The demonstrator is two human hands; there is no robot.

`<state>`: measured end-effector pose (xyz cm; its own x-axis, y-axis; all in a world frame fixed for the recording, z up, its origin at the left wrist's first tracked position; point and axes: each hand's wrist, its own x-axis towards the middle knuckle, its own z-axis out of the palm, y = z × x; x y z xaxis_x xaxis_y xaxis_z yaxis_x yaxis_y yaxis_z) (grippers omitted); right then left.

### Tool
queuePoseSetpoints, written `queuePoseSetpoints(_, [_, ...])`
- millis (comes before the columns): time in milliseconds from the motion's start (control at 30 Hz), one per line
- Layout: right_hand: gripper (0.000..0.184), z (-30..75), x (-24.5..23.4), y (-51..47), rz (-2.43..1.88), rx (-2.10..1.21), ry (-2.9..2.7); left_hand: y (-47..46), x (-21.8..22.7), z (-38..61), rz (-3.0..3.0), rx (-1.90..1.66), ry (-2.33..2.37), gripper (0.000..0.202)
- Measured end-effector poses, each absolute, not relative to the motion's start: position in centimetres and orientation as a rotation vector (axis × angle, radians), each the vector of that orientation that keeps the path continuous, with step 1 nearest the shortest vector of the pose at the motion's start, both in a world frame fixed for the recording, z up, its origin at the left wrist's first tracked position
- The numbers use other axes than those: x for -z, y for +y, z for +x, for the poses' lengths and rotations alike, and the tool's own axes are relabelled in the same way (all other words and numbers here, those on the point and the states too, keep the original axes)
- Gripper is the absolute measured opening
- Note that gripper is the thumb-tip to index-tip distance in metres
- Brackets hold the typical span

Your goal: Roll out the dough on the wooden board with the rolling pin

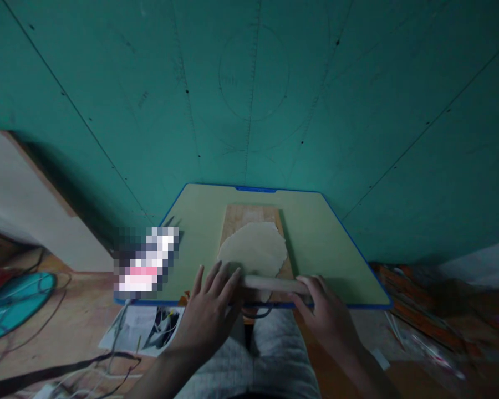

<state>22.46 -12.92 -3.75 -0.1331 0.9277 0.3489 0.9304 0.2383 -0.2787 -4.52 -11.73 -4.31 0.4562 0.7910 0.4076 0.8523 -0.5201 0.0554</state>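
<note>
On one board lies one dough sheet, crossed toward its near end by one pin. The right hand grips the pin's right end; the left hand, fingers spread wide, hides its left. Beneath, one desk; at its left, one pixelated thing, unreadable.

Pretty dim shot, kinda murky all over.
The green wall is left in gloom, while the pale dough and the counter are lit better. A thin shadow is cast along the right side of the wooden board. Fine detail is softened, the clutter at lower right is smeared, edges are stretched wide-angle style, and a bright patch is coarsely pixelated.
</note>
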Motion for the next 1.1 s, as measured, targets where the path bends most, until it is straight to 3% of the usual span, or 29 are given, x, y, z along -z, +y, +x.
queuePoseSetpoints(200, [0.035,19.9,4.3,-11.2,-1.584,0.068,-2.115,-11.4,5.1,-5.6,-2.449,0.605,-1.476,0.055])
queuePoseSetpoints(367, [0.058,18.7,3.7,-6.4,-1.622,0.094,-2.273,-7.7,4.4,-4.6,-2.401,0.536,-1.512,0.062])
queuePoseSetpoints(600, [0.058,19.1,3.2,-4.3,-1.609,0.05,-2.419,-6.3,3.5,-4.1,-2.408,0.491,-1.557,0.063])
queuePoseSetpoints(800, [0.071,19.2,3.9,-4.8,-1.621,0.065,-2.378,-6.7,3.8,-3.8,-2.392,0.489,-1.543,0.077])
queuePoseSetpoints(967, [0.061,17.6,2.3,2.9,-1.754,-0.015,-2.427,1.6,2.7,-3.0,-2.361,0.373,-1.721,0.064])
queuePoseSetpoints(1100, [0.055,17.8,2.5,0.0,-1.627,0.113,-2.403,-0.5,2.9,-3.1,-2.352,0.477,-1.677,0.055])
